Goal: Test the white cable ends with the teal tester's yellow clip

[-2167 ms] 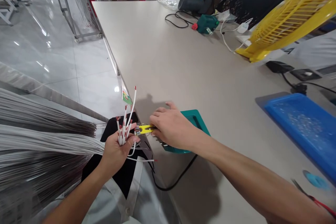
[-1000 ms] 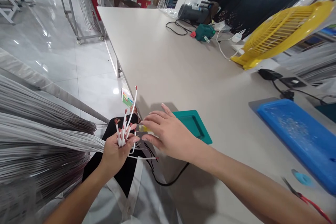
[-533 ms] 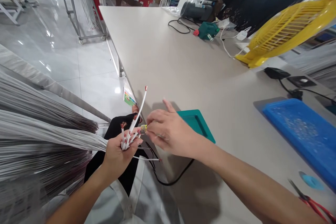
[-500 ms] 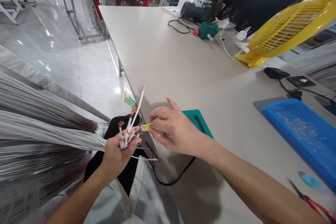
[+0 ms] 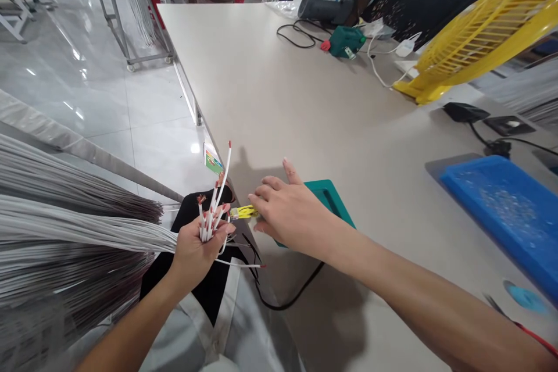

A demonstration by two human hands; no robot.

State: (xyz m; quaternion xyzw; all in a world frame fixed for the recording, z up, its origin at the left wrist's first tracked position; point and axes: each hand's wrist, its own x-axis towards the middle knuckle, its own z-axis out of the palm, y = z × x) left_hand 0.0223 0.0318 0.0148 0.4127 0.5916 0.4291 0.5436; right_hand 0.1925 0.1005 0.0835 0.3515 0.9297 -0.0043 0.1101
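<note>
My left hand (image 5: 198, 247) is closed around a bundle of white cables (image 5: 210, 224) with stripped, reddish wire ends sticking up. One cable end (image 5: 229, 157) rises higher than the others. Beside the bundle, a small yellow piece with a clear plug-like tip (image 5: 244, 212) points at the left fingertips; whether they touch cannot be made out. My right hand (image 5: 288, 209) lies palm down at its other end, fingers spread and thumb apart from the index finger. Under this hand sits a teal box (image 5: 329, 192), partly hidden.
Long grey-white cables (image 5: 78, 215) hang at the left. A blue tray (image 5: 492, 192) with small clear pieces is on the table (image 5: 261, 87) at right, near red-handled pliers (image 5: 534, 337). Farther back are a yellow fan (image 5: 475, 35), a green device (image 5: 346, 42) and cords.
My right fingers have drawn slightly right and opened off the yellow piece, so more of it shows. My left hand keeps its hold on the cables. The view has shifted slightly.
</note>
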